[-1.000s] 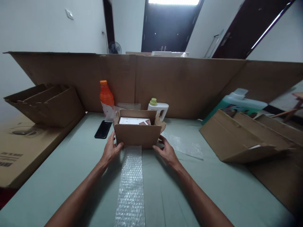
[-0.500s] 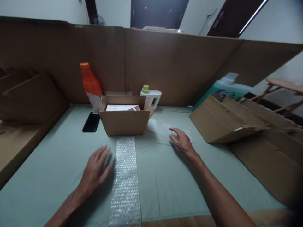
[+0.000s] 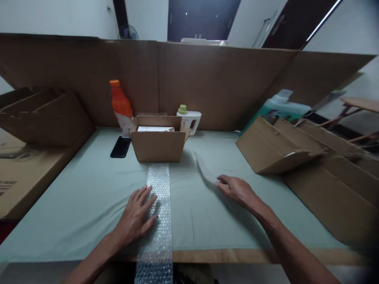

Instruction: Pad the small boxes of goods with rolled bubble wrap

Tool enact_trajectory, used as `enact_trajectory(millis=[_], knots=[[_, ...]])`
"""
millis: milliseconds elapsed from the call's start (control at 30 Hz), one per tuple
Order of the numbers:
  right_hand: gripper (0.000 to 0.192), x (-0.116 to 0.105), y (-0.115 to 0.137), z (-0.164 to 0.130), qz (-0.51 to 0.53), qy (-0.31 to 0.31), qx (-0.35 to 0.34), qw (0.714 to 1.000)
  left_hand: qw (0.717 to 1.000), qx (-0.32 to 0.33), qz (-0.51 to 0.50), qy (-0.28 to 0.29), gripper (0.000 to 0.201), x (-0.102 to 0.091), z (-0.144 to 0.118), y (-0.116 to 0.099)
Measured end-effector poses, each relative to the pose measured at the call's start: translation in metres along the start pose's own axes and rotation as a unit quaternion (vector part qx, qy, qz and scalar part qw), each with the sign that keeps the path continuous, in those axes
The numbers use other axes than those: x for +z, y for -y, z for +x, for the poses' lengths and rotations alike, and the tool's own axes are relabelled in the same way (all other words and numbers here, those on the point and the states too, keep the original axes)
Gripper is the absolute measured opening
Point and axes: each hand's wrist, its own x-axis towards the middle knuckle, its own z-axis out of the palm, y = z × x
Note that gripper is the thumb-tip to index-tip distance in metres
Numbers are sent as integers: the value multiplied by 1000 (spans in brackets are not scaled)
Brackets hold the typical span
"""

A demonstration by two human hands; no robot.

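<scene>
A long strip of bubble wrap (image 3: pixel 158 221) runs from the front of the open cardboard box (image 3: pixel 158 146) down over the table's near edge. My left hand (image 3: pixel 134 217) is open, its spread fingers reaching over the strip's left edge. On the right, my right hand (image 3: pixel 238 191) pinches one end of a thin translucent plastic sheet (image 3: pixel 205 169). That sheet is tilted up and seen almost edge-on; whether it too is bubble wrap I cannot tell. Inside the box shows a white flat item (image 3: pixel 155 129), mostly hidden by the front wall.
Behind the box stand an orange-capped red bottle (image 3: pixel 121 104) and a white jug (image 3: pixel 189 120) with a green cap. A black phone (image 3: pixel 120 147) lies to its left. Cardboard boxes (image 3: pixel 275 146) and a teal jug (image 3: pixel 286 107) are at right; more cardboard (image 3: pixel 59 118) at left.
My right hand has taken hold of the translucent sheet, lifted it off the cloth and drawn it nearer. My left hand has moved right, onto the bubble wrap's edge. The view has shifted slightly.
</scene>
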Motion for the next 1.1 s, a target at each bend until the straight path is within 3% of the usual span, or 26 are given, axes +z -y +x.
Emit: enact_trajectory(millis=[167,267,433,533,633,733,800,867,900,967,1033,1100], knots=[[40,0,12,-48,136,14,-39,990,995,66,2,76,66,14,-15,-24],[37,13,-3,-64,72,0,-87,994,991,63,5,119,70,16,-22,-31],[51,38,-32,-70,-22,-25,-119,992,986,41,4,159,72,9,-34,-46],[53,45,-34,-59,-9,-34,-93,995,988,44,-5,150,74,9,-42,-53],[42,48,-26,-47,-5,-53,-48,997,989,47,-26,138,75,14,-50,-57],[31,51,-20,-40,-3,-83,10,997,993,15,-85,80,68,13,-50,-60],[23,50,-16,-39,11,-97,41,994,983,-37,-177,33,58,7,-44,-67],[15,46,-12,-41,40,-100,56,993,935,-104,-335,44,51,-1,-34,-78],[14,42,-8,-45,60,-98,59,992,889,-144,-430,66,50,-4,-26,-86],[23,34,1,-56,100,-90,53,990,754,-234,-605,101,59,-4,-8,-105],[32,26,15,-76,168,-80,45,981,615,-311,-718,98,73,6,13,-123],[37,23,31,-102,292,-55,59,953,536,-349,-764,84,79,22,35,-138]])
